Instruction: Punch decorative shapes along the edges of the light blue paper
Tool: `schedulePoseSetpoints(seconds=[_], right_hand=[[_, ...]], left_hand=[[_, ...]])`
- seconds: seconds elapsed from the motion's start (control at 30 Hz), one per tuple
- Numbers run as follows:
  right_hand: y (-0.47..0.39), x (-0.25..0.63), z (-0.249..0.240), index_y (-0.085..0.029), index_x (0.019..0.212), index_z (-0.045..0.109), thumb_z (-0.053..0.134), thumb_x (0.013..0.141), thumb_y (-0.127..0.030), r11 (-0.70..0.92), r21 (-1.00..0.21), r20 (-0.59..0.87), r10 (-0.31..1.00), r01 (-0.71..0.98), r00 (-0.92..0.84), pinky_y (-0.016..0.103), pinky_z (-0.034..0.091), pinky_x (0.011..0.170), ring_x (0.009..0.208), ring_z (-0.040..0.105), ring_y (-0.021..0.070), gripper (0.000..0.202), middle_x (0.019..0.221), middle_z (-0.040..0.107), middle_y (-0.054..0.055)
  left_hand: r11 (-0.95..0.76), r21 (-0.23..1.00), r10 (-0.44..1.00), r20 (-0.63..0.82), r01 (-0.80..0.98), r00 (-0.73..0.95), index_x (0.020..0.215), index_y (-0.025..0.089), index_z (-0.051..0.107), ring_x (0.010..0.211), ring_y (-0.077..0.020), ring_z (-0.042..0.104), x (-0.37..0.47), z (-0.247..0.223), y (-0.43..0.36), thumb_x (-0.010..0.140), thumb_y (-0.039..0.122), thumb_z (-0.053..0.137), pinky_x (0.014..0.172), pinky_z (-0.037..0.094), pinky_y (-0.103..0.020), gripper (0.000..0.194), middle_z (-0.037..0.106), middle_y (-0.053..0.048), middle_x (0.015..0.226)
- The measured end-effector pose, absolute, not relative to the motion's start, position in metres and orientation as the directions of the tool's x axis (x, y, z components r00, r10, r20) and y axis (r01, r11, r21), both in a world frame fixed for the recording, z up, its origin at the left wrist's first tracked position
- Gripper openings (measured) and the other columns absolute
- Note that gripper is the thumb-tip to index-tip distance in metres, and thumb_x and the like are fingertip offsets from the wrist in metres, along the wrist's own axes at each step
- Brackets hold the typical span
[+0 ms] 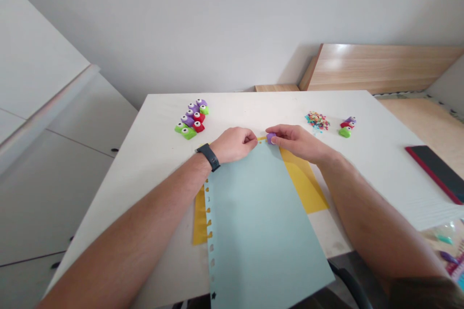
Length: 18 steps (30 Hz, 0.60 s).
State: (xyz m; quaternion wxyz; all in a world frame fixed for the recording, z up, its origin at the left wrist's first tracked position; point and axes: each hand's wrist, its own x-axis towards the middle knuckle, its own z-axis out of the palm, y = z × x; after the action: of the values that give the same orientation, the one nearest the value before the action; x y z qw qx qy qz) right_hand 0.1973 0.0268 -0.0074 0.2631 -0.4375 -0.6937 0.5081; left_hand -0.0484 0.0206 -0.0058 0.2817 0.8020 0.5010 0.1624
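Observation:
A light blue paper sheet (261, 212) has a row of punched holes down its left edge and a few at its far edge. Beneath it lies a yellow sheet (304, 181), showing at both sides. My right hand (295, 141) grips a small purple craft punch (270, 138) between thumb and fingers, at the blue sheet's far edge. Just left of the punch, my left hand (237, 144) is closed, with thumb and finger pinching that same edge. A dark watch (209, 157) is on the left wrist.
Several purple, red and green punches (192, 118) stand at the table's far left, with three more punches (348, 126) at the right. Between lies a pile of colourful paper cut-outs (318, 121). A dark phone-like slab (437, 169) with red edging rests near the white table's (384, 178) right edge.

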Motion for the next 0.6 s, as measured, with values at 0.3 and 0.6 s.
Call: schedulePoseSetpoints(seconds=[0.3,0.6], right_hand=[[0.0251,0.1945,-0.0066,-0.025,0.120,0.073,0.074,0.088,-0.042,0.167,-0.896,-0.054,0.879,0.412,-0.474,0.040,0.056,0.090,0.096,0.068,0.0227,0.037,0.106,0.076,0.005],[0.0251,0.1957,-0.0031,-0.022,0.117,0.074,0.072,0.089,-0.042,0.113,-0.920,-0.086,0.874,0.374,-0.478,0.037,0.054,0.087,0.095,0.067,0.0216,0.034,0.107,0.076,0.005]], left_hand=[[-0.335,0.627,0.899,-0.012,0.704,0.439,0.094,0.020,0.076,0.083,-0.0198,0.072,-0.0480,-0.0062,0.0202,0.092,0.038,0.057,0.070,0.049,-0.028,0.026,0.080,-0.004,0.093],[-0.332,0.626,0.899,-0.017,0.706,0.438,0.095,0.021,0.076,0.082,-0.0195,0.071,-0.0490,-0.0072,0.0201,0.092,0.039,0.057,0.071,0.048,-0.029,0.026,0.080,-0.003,0.092]])
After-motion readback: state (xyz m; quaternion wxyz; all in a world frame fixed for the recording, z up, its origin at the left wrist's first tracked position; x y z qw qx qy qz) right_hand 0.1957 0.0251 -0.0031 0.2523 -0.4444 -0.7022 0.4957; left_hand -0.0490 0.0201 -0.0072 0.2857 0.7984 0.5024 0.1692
